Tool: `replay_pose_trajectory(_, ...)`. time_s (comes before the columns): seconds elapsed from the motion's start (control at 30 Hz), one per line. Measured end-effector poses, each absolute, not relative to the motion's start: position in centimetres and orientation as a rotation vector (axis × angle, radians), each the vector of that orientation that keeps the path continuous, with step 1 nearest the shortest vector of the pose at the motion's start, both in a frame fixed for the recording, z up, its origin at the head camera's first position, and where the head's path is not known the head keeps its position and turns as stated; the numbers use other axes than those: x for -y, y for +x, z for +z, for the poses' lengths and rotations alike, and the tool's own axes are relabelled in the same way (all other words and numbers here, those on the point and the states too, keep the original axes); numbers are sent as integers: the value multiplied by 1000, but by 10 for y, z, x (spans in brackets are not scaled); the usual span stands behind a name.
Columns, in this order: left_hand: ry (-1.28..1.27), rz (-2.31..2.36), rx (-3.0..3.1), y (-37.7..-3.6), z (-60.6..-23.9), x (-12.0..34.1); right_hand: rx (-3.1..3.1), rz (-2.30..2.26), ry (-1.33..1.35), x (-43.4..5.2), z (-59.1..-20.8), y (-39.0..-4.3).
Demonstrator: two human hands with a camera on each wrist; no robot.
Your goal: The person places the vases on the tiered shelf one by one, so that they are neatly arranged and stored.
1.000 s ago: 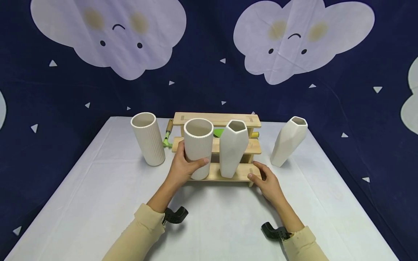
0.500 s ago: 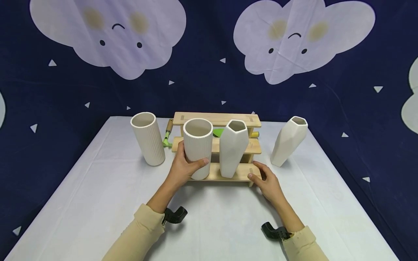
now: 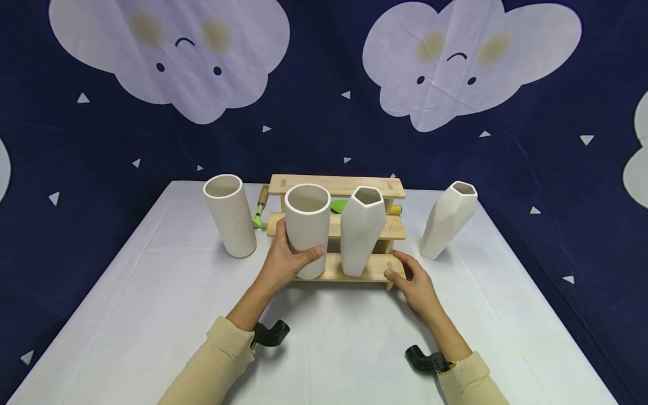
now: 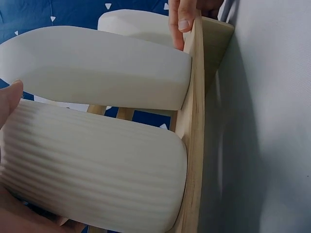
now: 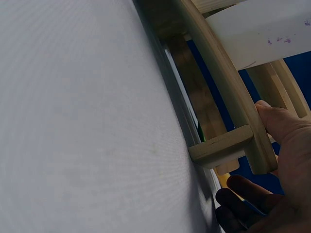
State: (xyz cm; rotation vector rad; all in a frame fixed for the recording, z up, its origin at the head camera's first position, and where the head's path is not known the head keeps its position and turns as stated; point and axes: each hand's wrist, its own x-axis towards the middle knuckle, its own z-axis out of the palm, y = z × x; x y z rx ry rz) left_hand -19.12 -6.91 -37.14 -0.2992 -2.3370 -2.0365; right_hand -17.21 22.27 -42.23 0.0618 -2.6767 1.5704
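My left hand (image 3: 283, 263) grips a white ribbed cylindrical vase (image 3: 307, 225) around its left side, thumb across the front. The vase stands upright on the lowest step of a three-tier wooden plant stand (image 3: 336, 184). Beside it on that step is a white faceted vase (image 3: 362, 230); in the left wrist view a gap shows between this faceted vase (image 4: 97, 68) and the ribbed vase (image 4: 92, 165). At the step's right end, my right hand (image 3: 416, 286) holds the board, its thumb on top, as the right wrist view shows with the hand (image 5: 286, 160).
A second ribbed vase (image 3: 230, 216) stands on the white-covered table (image 3: 152, 315) left of the stand. Another faceted vase (image 3: 448, 220) is to the right. A green hand tool with a wooden handle (image 3: 261, 205) lies behind, left. Something green (image 3: 338, 206) shows between the upper tiers.
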Motion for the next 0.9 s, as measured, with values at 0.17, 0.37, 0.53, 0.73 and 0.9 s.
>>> replay_pose_trajectory(0.17, -302, -1978, 2358, -189, -371, 72, 2674, 1568, 63, -223, -423, -172)
replay_pose_trajectory(0.37, -306, -1937, 2333, -186, -369, 77, 2689, 1559, 54, -224, -426, -174)
replay_pose_trajectory(0.53, -315, -1931, 2288, -184, -370, 81, 2684, 1560, 63, -234, -447, -186)
replay_pose_trajectory(0.73, -333, -1942, 2232, -181, -373, 88, 2691, 1512, 70, -238, -458, -191)
replay_pose_trajectory(0.9, -372, -1933, 2157, -179, -377, 95, 2673, 1518, 81, -238, -459, -191)
